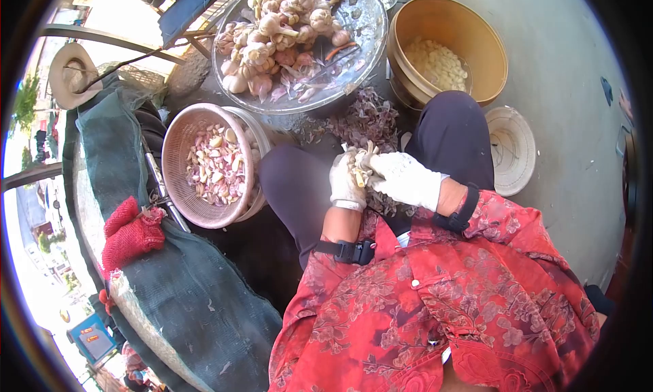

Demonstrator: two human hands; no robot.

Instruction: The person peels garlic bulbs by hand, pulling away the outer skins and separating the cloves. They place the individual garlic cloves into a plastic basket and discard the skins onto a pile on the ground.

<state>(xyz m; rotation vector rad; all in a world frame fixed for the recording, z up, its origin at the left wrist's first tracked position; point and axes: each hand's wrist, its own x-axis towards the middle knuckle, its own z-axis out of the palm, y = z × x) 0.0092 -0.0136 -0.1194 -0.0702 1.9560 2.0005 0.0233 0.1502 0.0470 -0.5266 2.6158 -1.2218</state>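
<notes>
Both hands, gloved in white knit fabric, are meeting at centre frame. The left hand (347, 182) is cupping a garlic bulb (359, 162) from below, and the right hand (405, 178) is closing on its top, a grip suited to prying cloves apart over the lap. Papery purple skins (371, 120) are lying just above the knees. Containers are sitting within arm's reach (sorted by stage, I judge):

- A shiny metal tray (375, 31) is holding whole bulbs at upper centre.
- A pink perforated basket (175, 137) is holding unpeeled cloves at left.
- A round tan tub (479, 41) is holding pale peeled cloves at upper right.
</notes>
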